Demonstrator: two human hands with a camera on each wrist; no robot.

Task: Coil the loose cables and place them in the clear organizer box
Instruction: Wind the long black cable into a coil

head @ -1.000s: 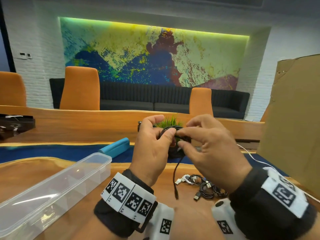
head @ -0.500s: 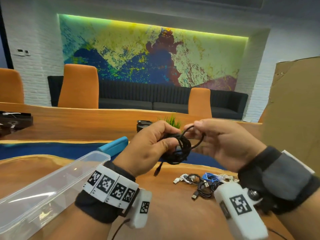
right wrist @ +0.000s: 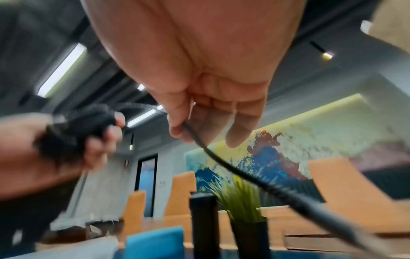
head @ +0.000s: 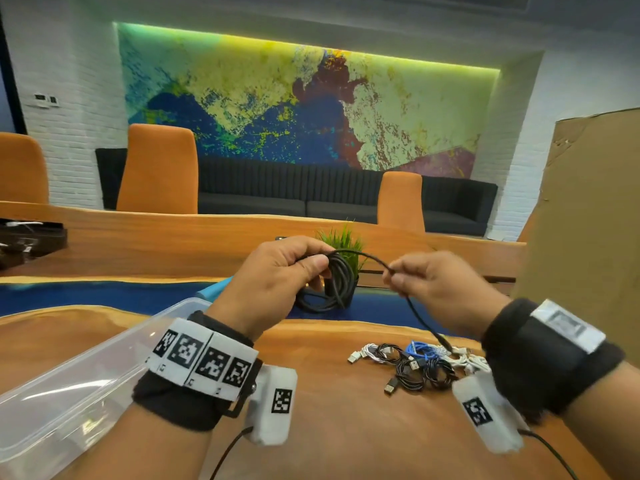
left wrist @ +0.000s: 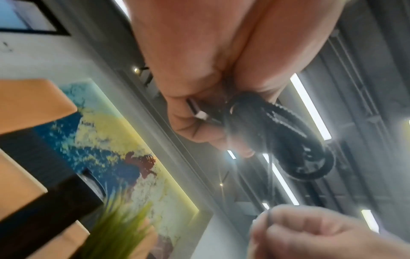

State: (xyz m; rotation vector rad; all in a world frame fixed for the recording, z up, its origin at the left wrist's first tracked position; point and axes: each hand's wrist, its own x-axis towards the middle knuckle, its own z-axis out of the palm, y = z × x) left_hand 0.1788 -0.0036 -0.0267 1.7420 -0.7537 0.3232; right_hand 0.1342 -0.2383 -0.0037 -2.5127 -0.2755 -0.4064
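My left hand (head: 304, 268) grips a bundle of black cable loops (head: 334, 285) held up over the table; the same black coil (left wrist: 288, 140) fills its fingers in the left wrist view. My right hand (head: 394, 277) pinches the cable's free end (right wrist: 199, 140) between thumb and forefinger, and the tail hangs down toward the table. A pile of loose black, white and blue cables (head: 415, 363) lies on the wood below my right wrist. The clear organizer box (head: 69, 393) lies open at the lower left.
A small potted grass plant (head: 343, 244) stands just behind my hands. A blue cylinder (head: 216, 287) lies beyond the box. A tall cardboard panel (head: 588, 237) stands at the right. A dark tray (head: 27, 240) is at the far left, and orange chairs line the far side.
My hands have drawn apart. The right hand pulled the cable's end out to the right and now pinches it farther along, while the left keeps the coil.
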